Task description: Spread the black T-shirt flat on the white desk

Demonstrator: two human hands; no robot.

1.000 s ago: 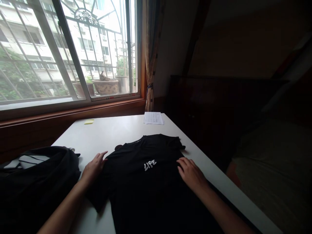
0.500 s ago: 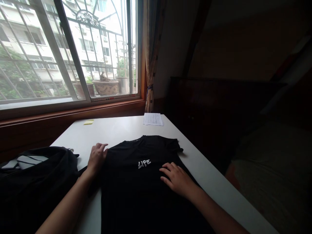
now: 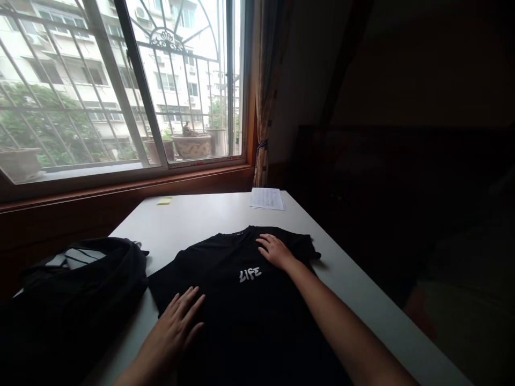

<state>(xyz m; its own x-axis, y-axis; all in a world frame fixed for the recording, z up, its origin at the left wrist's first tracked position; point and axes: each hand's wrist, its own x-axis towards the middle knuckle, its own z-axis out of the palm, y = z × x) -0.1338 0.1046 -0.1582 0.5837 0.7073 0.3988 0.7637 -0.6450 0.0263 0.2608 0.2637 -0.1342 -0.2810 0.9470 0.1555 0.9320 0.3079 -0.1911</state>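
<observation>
A black T-shirt (image 3: 233,311) with white lettering lies spread on the white table (image 3: 193,212), its collar toward the far side. My left hand (image 3: 177,321) rests on the shirt's left part below the sleeve, fingers spread and holding nothing. Near the collar, to the right of it, my right hand (image 3: 276,251) lies on the cloth with its fingers apart. Both sleeves show, the right one slightly bunched at its end.
A dark garment or bag (image 3: 80,300) with a white striped part is heaped at the left. Paper sheets (image 3: 267,199) and yellow notes (image 3: 164,201) lie at the table's far side, below a barred window and a curtain (image 3: 263,107).
My left hand has moved from the left sleeve area down toward me, and that sleeve now lies spread. My right hand has moved up near the collar. The view has turned slightly left.
</observation>
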